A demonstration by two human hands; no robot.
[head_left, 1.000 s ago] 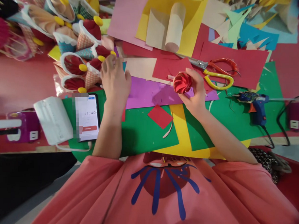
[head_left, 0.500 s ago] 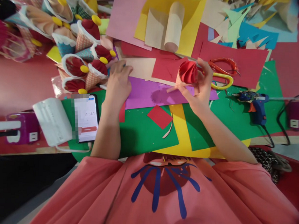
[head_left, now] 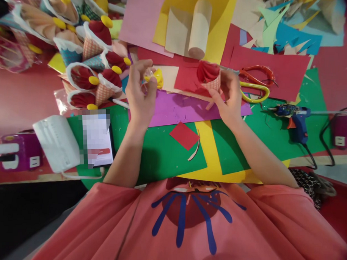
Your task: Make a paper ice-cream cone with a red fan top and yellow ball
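Left hand (head_left: 140, 94) half-curled, pinches crumpled yellow-and-clear plastic packet (head_left: 159, 78); right hand (head_left: 228, 96) loosely curls round checked paper cone (head_left: 213, 85) with red pleated top (head_left: 207, 72): light grip best, sparing pleats.

Craft workspace; home or shop unclear. Red flat-topped counter (head_left: 15, 92) carries blue plastic glue gun (head_left: 299, 126), orange-and-yellow-handled metal scissors (head_left: 254, 86), jagged blue paper scraps (head_left: 297, 38), white-rimmed patterned cones (head_left: 91, 48).

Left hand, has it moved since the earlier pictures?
Yes. Judged against the white-rimmed cone nearest it on the table, the left hand has shifted rightward in the picture, away from that cone, and now holds a yellow item.
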